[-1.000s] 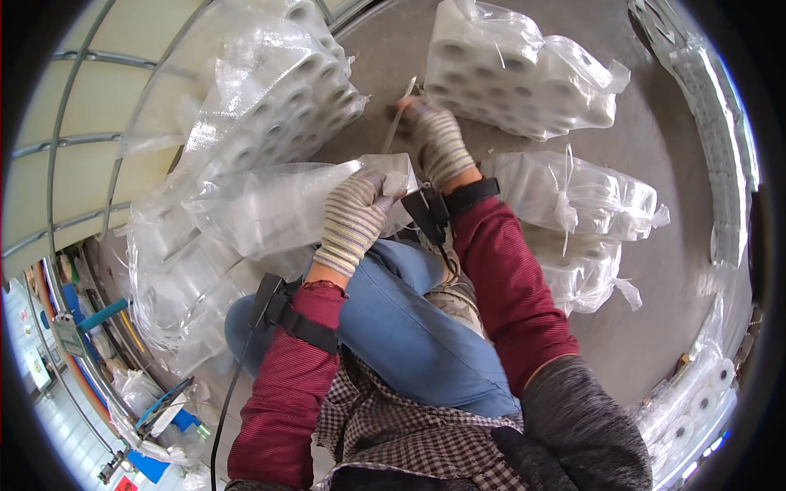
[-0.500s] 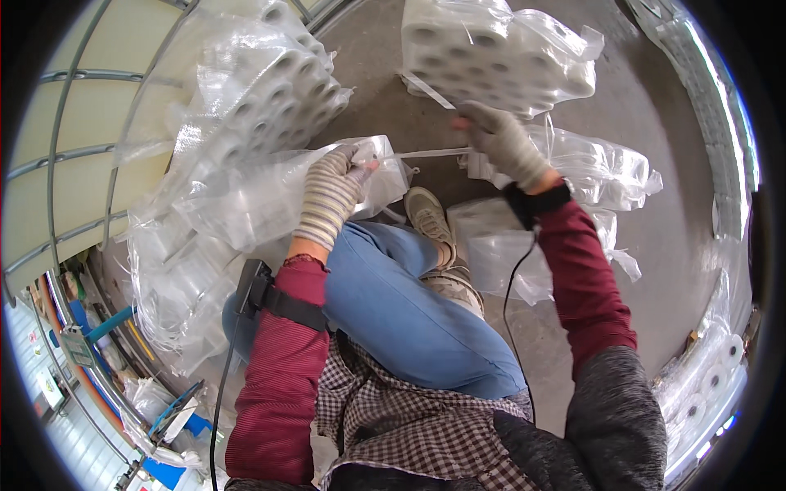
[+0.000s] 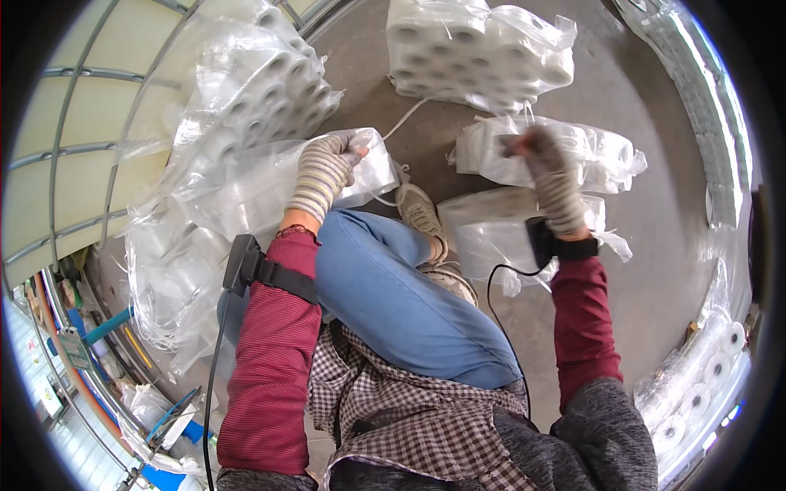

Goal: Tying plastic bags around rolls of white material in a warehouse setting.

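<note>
My left hand [image 3: 322,173], in a striped knit glove with bare fingertips, is closed on the end of a clear plastic bag [image 3: 254,184] lying across to the left. A thin white strip [image 3: 403,119] rises from beside this hand and curves toward the far side. My right hand [image 3: 550,176], gloved the same way, is raised over a clear-wrapped bundle [image 3: 499,155] on the right. Motion smears its fingers, so whether they hold anything does not show. Another clear-wrapped bundle [image 3: 483,233] lies nearer, left of my right wrist.
Bagged white rolls stand in a stack [image 3: 270,98] at far left and another [image 3: 479,57] at the far middle. A metal-caged pale tank [image 3: 82,114] borders the left. More wrapped rolls [image 3: 696,401] lie at lower right. My shoe [image 3: 419,213] rests between the bundles.
My right hand has swung right and toward me, away from my left hand. The strip, stretched straight between the hands before, now curves loosely. My left hand keeps its hold on the bag.
</note>
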`<control>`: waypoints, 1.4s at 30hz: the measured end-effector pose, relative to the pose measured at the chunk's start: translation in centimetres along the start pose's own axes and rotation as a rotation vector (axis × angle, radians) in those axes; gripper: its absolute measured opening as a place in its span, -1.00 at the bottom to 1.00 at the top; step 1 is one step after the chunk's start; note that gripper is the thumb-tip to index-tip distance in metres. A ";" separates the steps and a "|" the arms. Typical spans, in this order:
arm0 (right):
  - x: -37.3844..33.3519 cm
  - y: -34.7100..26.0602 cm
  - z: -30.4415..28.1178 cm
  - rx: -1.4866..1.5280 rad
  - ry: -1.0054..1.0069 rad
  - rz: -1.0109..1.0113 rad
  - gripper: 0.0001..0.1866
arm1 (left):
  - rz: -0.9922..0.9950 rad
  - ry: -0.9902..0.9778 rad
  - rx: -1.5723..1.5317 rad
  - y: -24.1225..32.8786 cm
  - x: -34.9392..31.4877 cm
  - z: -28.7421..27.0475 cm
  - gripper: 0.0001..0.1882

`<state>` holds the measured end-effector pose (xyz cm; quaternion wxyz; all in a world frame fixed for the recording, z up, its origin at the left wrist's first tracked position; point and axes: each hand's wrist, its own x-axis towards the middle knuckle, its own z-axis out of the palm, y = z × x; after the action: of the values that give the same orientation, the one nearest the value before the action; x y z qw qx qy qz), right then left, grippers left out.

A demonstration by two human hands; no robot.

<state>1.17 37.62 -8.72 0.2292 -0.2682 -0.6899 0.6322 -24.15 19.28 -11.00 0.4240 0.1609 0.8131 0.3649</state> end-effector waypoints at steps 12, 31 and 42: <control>1.7 4.4 15.5 -0.685 -0.598 -0.378 -0.83 | 0.006 -0.062 -0.078 0.4 -0.4 -1.2 -0.69; 8.4 1.9 16.9 0.116 -0.121 0.239 -0.76 | 0.353 0.063 0.855 -1.9 0.0 -0.4 -0.85; 2.0 3.8 18.0 0.644 0.189 0.429 -0.77 | 0.540 0.119 0.403 -1.5 -0.1 0.0 -0.62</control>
<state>-11.84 25.71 -14.27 0.2268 -0.3775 -0.3605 0.8223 -24.00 18.22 -12.08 0.2235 0.4295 0.8202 0.3048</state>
